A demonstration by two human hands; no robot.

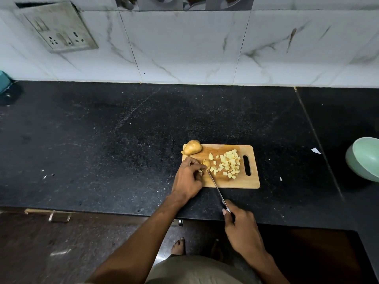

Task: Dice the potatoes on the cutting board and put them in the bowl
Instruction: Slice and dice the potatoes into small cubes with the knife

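Note:
A wooden cutting board (242,182) lies on the black counter. A whole potato (192,147) sits at its far left corner. A heap of diced potato cubes (230,162) covers the board's right half, near the handle slot. My left hand (188,177) pinches a small potato piece (206,163) on the board's left side. My right hand (242,228) grips the handle of a knife (216,186), and the blade tip rests by that piece. The pale green bowl (364,158) stands at the right edge of the view, apart from the board.
The black stone counter (102,140) runs wide to the left of the board. A white tiled wall with a socket plate (59,27) backs it. A teal object (4,80) sits at the far left. Small white scraps (315,150) lie near the bowl.

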